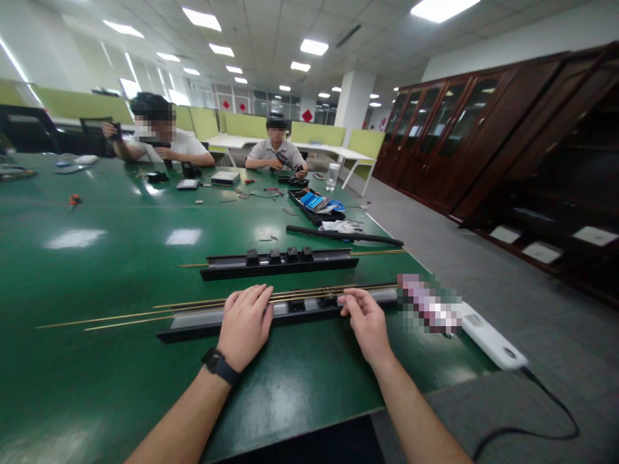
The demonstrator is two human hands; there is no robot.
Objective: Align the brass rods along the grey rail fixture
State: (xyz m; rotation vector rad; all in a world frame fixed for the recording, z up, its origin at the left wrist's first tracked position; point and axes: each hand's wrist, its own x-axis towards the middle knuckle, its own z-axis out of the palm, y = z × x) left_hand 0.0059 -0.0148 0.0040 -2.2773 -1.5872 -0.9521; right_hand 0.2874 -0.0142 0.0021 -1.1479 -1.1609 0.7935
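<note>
A long black channel rail (193,330) with a pale inner face lies across the table before me. Small black blocks (296,305) sit inside it, and thin brass rods (123,321) run along it, reaching past its left end. My left hand (245,319) is draped over the rail and rods, its fingers curled across them and the thumb on the near side. Farther right, my right hand (365,322) is at the same rail, thumb and forefinger pinched together by the blocks. Whatever lies between those fingertips is too small to make out.
Behind lies a second black rail (280,265) with several black blocks. Beyond it are a black tube (343,236), gloves (341,227) and an open black case (314,207). A white power strip (493,336) is at the right edge. Two people sit across the table.
</note>
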